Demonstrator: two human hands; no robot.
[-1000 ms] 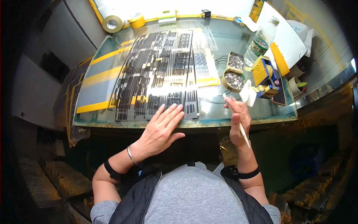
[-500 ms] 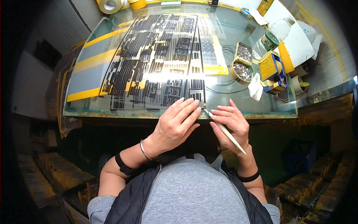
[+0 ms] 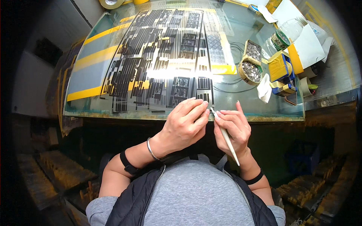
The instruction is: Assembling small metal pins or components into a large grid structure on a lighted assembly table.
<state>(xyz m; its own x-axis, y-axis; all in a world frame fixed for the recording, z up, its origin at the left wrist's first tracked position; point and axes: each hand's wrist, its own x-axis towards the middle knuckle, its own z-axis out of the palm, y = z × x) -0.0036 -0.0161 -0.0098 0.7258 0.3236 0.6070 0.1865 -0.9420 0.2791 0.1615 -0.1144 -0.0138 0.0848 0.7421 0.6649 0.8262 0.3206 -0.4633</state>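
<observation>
A slim white pen-shaped tool with a thin pointed tip is in my right hand, which grips it near the tip. The tip points at the lower right corner of a large clear film sheet covered with black bars and blocks. Close by on the left, my left hand is at the sheet's near edge with its fingers curled together. Whatever lies under its fingertips is hidden. Both hands are at the front edge of a glass-topped table.
To the right stand two joined containers of small pale scraps, a crumpled white tissue, a blue-and-yellow holder and a clear plastic bottle. Yellow tape strips cross the left side. Tape rolls lie at the back left.
My left hand's fingers have curled in from lying flatter, and the hand has shifted slightly right. The tool in my right hand has swung more upright, its tip slightly further right.
</observation>
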